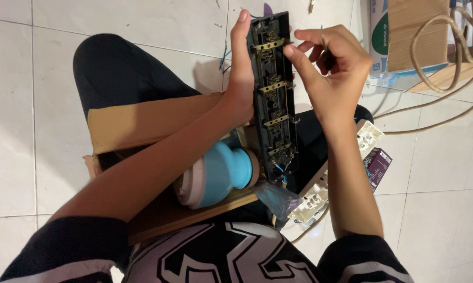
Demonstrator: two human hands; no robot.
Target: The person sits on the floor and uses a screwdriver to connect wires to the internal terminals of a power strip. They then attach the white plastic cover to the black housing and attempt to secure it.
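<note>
At the upper right of the frame a cardboard box (412,31) stands on the tiled floor (16,105), its near side bearing a white label with a green rounded patch. A beige cable (441,47) loops over it. At right centre, below the right forearm, lies a small dark purple carton (379,163), oblong and tilted, just beside a cream socket cover plate (320,196).

The open power strip base (274,94) stands nearly upright in the centre top of the frame. It is a long black shell with its inside facing the camera, crossed by several brass contact strips, with thin blue wires at its lower end. The left hand (240,78) wraps the strip's left edge from behind, thumb up along the side, its grip closed around the shell. The right hand (328,65) is at the strip's right edge, forefinger touching the upper brass contacts; the other fingers are curled, and whether they pinch anything I cannot tell.

Under the strip, on a brown cardboard sheet (137,123) across the lap, lies a light blue and white jar-shaped thing (218,175) on its side.
</note>
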